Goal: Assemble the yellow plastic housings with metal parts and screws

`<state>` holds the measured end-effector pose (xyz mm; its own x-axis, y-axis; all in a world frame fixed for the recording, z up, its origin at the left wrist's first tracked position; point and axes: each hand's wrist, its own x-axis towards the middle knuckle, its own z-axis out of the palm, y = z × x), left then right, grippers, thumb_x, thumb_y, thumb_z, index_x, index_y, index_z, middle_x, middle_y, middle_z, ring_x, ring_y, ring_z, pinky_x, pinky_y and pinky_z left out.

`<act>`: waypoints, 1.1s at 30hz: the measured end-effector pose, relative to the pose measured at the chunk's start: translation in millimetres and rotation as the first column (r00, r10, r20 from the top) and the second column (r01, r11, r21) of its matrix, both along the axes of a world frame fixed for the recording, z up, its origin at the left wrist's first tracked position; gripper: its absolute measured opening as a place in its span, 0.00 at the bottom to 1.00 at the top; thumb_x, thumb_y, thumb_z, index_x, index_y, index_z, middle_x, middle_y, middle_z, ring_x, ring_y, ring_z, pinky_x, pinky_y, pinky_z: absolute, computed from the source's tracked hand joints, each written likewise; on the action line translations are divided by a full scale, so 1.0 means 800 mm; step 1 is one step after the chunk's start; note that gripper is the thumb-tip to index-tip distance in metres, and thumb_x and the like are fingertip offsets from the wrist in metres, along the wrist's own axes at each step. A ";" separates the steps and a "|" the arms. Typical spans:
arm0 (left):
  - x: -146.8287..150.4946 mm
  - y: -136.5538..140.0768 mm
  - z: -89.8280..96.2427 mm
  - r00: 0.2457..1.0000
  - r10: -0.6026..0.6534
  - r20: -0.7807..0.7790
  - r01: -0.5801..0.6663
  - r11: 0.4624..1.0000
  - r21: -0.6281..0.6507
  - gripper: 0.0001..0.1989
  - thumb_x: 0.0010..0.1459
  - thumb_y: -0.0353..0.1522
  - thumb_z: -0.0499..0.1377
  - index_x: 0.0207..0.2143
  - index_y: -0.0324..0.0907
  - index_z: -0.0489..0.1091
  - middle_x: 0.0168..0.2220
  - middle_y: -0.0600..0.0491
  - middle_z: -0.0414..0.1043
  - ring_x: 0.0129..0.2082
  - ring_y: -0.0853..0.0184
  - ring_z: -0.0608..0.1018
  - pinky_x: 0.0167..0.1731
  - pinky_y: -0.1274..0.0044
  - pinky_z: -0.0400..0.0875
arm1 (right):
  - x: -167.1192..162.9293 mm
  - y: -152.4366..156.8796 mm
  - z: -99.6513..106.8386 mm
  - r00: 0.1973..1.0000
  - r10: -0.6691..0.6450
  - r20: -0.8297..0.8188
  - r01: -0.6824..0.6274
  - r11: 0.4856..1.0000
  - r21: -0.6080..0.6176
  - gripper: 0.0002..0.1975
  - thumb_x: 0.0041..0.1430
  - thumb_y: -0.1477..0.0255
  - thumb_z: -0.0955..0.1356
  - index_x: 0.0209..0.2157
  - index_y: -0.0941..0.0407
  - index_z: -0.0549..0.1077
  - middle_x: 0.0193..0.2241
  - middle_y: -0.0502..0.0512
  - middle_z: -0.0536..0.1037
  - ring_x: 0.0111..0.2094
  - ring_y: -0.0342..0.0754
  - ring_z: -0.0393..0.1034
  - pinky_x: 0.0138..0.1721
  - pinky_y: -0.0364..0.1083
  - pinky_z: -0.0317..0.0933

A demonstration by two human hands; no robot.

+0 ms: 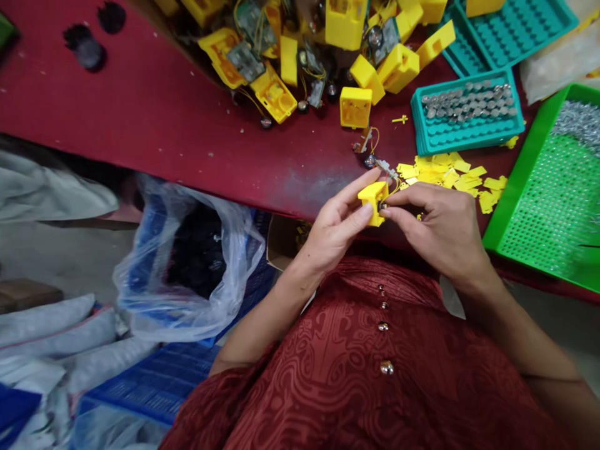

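Near the front edge of the red table, my left hand (338, 226) grips a small yellow plastic housing (374, 195) between thumb and fingers. My right hand (434, 224) pinches a small dark round part (382, 205) against the housing's open side; fingertips partly hide it. Thin wires run from there to a small grey circuit piece (388, 169) just beyond the fingers. Farther back on the table lies another wired part with a dark round speaker-like end (370, 160). A yellow open housing (355, 107) stands behind it.
A heap of yellow housings (347, 25) with wired boards covers the back. To the right are a teal tray (424, 140) of button cells, flat yellow pieces (435, 170) and a green basket (504, 219) of metal bits. A plastic-lined blue crate (145, 250) stands below, left.
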<state>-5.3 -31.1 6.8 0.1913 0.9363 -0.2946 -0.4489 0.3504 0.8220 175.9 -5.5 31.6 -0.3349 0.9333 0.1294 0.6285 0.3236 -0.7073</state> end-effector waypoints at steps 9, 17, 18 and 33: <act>0.007 -0.003 -0.002 0.997 0.002 -0.077 0.002 0.999 0.049 0.24 0.63 0.42 0.72 0.60 0.51 0.79 0.67 0.51 0.78 0.72 0.54 0.74 0.69 0.67 0.71 | 0.001 -0.009 -0.003 0.985 0.017 0.171 -0.032 0.996 0.084 0.08 0.70 0.73 0.69 0.42 0.55 0.84 0.41 0.58 0.85 0.42 0.52 0.80 0.47 0.51 0.73; 0.019 -0.002 0.009 0.997 0.010 -0.078 -0.012 1.000 -0.027 0.27 0.59 0.43 0.71 0.59 0.49 0.77 0.64 0.50 0.80 0.70 0.53 0.76 0.67 0.66 0.73 | 0.001 -0.017 -0.005 0.990 -0.014 0.140 -0.005 0.991 0.135 0.09 0.71 0.75 0.67 0.39 0.56 0.81 0.39 0.58 0.84 0.41 0.52 0.79 0.46 0.51 0.73; 0.021 -0.003 0.010 0.997 0.019 -0.074 -0.020 1.000 -0.016 0.27 0.58 0.43 0.72 0.59 0.48 0.77 0.63 0.50 0.81 0.68 0.54 0.77 0.67 0.66 0.72 | 0.000 -0.019 -0.006 0.984 -0.011 0.177 -0.016 0.988 0.155 0.10 0.72 0.75 0.66 0.39 0.57 0.80 0.39 0.59 0.83 0.41 0.52 0.78 0.46 0.51 0.72; 0.022 0.019 0.011 0.999 0.025 -0.036 -0.031 0.985 -0.171 0.27 0.50 0.33 0.76 0.51 0.43 0.72 0.51 0.49 0.85 0.49 0.57 0.90 0.35 0.79 0.84 | 0.025 -0.029 0.000 0.949 -0.277 -0.150 0.297 0.946 0.129 0.12 0.72 0.67 0.69 0.52 0.54 0.81 0.44 0.60 0.83 0.42 0.51 0.79 0.47 0.53 0.78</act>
<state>12.1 -16.3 15.5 0.1527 0.8764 -0.4568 -0.4336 0.4747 0.7659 195.7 -28.3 31.6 -0.0272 0.9544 0.2973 0.6172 0.2499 -0.7461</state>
